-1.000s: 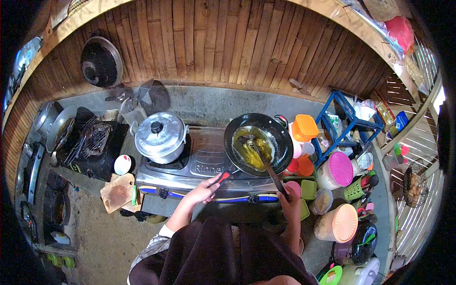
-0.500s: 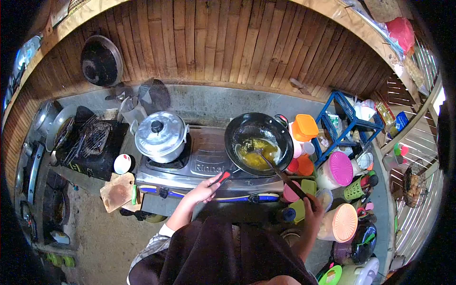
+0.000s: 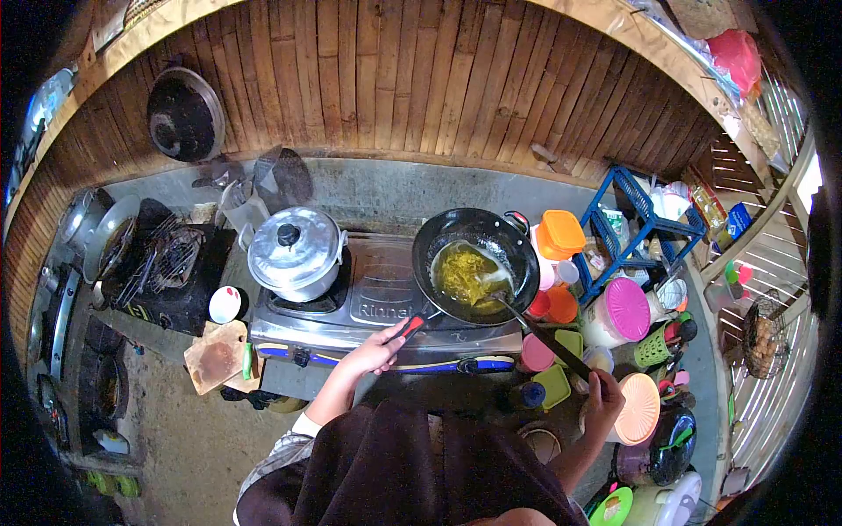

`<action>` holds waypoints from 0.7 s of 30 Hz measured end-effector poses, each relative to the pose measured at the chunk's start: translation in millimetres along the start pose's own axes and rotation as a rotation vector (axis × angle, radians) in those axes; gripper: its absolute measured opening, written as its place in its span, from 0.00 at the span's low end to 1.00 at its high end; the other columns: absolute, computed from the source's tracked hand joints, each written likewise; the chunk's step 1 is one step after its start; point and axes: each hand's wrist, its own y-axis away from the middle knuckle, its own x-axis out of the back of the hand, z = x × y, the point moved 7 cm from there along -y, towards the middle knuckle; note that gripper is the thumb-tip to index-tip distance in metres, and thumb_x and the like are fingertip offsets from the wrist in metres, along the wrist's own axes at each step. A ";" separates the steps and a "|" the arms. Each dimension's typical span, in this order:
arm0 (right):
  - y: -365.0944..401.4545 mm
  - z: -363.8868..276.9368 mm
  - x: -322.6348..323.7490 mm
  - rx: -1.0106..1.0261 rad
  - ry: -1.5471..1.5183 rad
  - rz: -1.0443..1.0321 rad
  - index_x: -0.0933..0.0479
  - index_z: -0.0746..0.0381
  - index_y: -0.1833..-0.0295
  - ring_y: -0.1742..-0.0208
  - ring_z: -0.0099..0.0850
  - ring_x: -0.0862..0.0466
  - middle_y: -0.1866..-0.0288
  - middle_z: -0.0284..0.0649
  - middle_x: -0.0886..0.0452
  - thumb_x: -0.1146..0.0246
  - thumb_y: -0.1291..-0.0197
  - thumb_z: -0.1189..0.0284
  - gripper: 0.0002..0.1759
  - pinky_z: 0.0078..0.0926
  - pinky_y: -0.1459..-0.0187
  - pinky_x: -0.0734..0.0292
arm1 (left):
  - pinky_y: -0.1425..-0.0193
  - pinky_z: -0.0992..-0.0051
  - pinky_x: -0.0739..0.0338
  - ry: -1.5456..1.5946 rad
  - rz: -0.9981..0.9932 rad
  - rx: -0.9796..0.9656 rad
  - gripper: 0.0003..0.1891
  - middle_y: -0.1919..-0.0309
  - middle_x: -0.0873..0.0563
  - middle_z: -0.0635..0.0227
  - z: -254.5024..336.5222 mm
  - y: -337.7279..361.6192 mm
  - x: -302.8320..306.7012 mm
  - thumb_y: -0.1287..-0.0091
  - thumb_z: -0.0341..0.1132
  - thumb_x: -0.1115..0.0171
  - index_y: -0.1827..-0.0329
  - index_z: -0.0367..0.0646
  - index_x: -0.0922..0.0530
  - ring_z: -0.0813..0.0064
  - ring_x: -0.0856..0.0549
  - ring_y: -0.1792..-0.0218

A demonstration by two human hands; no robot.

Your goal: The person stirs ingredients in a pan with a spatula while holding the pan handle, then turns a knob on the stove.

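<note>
A dark wok (image 3: 431,230) sits on the right burner of the gas stove (image 3: 381,263), with yellowish food in liquid (image 3: 469,273) inside. My left hand (image 3: 373,352) is closed around the wok's red and black handle at the stove's front edge. In my right hand (image 3: 603,399) is the long dark handle of a spatula (image 3: 561,351). The spatula's metal end dips into the food at the wok's lower right, where its tip is partly hidden.
A lidded aluminium pot (image 3: 294,254) stands on the left burner. Plastic containers, including a pink-lidded jar (image 3: 626,310) and an orange tub (image 3: 561,234), crowd the right side near a blue rack (image 3: 640,206). A cutting board (image 3: 217,358) with a green-handled knife (image 3: 247,360) lies left.
My right hand has moved right and slightly down, drawing the spatula towards the wok's lower right side. The food has shifted in the wok. My left hand stays on the handle.
</note>
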 end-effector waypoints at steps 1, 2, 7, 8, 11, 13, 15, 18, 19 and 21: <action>-0.4 5.2 -4.5 0.000 0.000 0.000 0.22 0.70 0.58 0.63 0.21 0.23 0.66 0.36 0.19 0.39 0.41 0.76 0.08 0.19 0.59 0.28 | 0.85 0.84 0.39 0.000 0.000 0.000 0.26 0.86 0.34 0.77 0.5 0.6 -0.6 0.28 0.38 0.54 0.28 0.67 0.47 0.87 0.36 0.87; -0.8 11.2 -11.8 0.016 0.017 -0.016 0.22 0.70 0.57 0.63 0.21 0.23 0.66 0.36 0.19 0.39 0.41 0.76 0.09 0.19 0.59 0.28 | 0.85 0.84 0.39 0.001 0.007 0.000 0.26 0.86 0.34 0.77 1.0 1.1 -0.5 0.28 0.38 0.54 0.28 0.67 0.47 0.87 0.36 0.88; 0.7 11.4 -51.0 -0.036 0.068 -0.188 0.23 0.70 0.54 0.61 0.23 0.22 0.61 0.38 0.19 0.38 0.42 0.75 0.12 0.19 0.56 0.28 | 0.85 0.84 0.40 0.018 0.009 -0.001 0.26 0.86 0.34 0.78 -1.3 -0.5 0.1 0.28 0.38 0.54 0.28 0.67 0.46 0.87 0.36 0.88; 0.8 15.4 -61.0 -0.031 0.006 -0.201 0.23 0.70 0.53 0.60 0.23 0.23 0.60 0.38 0.19 0.37 0.42 0.75 0.13 0.20 0.56 0.28 | 0.85 0.84 0.40 0.008 0.019 0.001 0.26 0.86 0.34 0.78 -0.9 -0.3 0.4 0.28 0.38 0.54 0.28 0.67 0.46 0.87 0.37 0.88; 4.9 15.7 -88.1 -0.025 -0.187 -0.248 0.23 0.69 0.52 0.60 0.22 0.22 0.61 0.39 0.19 0.38 0.42 0.75 0.13 0.20 0.57 0.28 | 0.85 0.84 0.40 -0.004 0.025 0.011 0.26 0.86 0.35 0.78 1.3 1.4 0.1 0.28 0.37 0.54 0.28 0.67 0.46 0.87 0.37 0.88; 4.0 34.6 -104.7 -0.004 -0.078 -0.256 0.25 0.69 0.50 0.60 0.23 0.22 0.60 0.39 0.19 0.38 0.42 0.76 0.14 0.19 0.57 0.28 | 0.85 0.84 0.40 -0.004 0.023 0.018 0.26 0.86 0.34 0.78 3.7 3.5 -0.3 0.28 0.37 0.54 0.28 0.67 0.46 0.87 0.37 0.88; 4.9 57.0 -123.0 -0.067 -0.088 -0.281 0.26 0.68 0.48 0.60 0.22 0.22 0.60 0.39 0.19 0.38 0.41 0.76 0.15 0.19 0.57 0.28 | 0.85 0.84 0.40 -0.005 0.024 0.006 0.26 0.86 0.34 0.78 6.5 5.3 -1.2 0.28 0.38 0.54 0.28 0.67 0.47 0.87 0.37 0.88; 7.7 58.2 -139.9 0.053 -0.076 -0.293 0.26 0.66 0.47 0.63 0.21 0.22 0.62 0.37 0.19 0.38 0.41 0.75 0.16 0.17 0.60 0.28 | 0.85 0.84 0.40 0.014 0.017 -0.005 0.26 0.86 0.34 0.78 -0.4 0.2 -0.2 0.28 0.38 0.53 0.28 0.68 0.47 0.87 0.36 0.88; 7.9 55.5 -142.9 0.149 0.007 -0.288 0.26 0.66 0.48 0.64 0.21 0.22 0.62 0.36 0.20 0.38 0.41 0.75 0.16 0.17 0.61 0.28 | 0.85 0.84 0.40 0.014 0.018 -0.006 0.26 0.86 0.34 0.78 -1.3 -0.3 0.2 0.28 0.38 0.53 0.28 0.68 0.47 0.87 0.36 0.88; 7.2 61.3 -145.2 0.076 -0.028 -0.310 0.26 0.66 0.47 0.64 0.21 0.22 0.63 0.36 0.20 0.38 0.42 0.75 0.16 0.17 0.61 0.28 | 0.86 0.84 0.40 -0.001 0.022 -0.001 0.26 0.86 0.34 0.78 -2.5 -0.5 1.3 0.28 0.39 0.53 0.29 0.69 0.46 0.87 0.35 0.87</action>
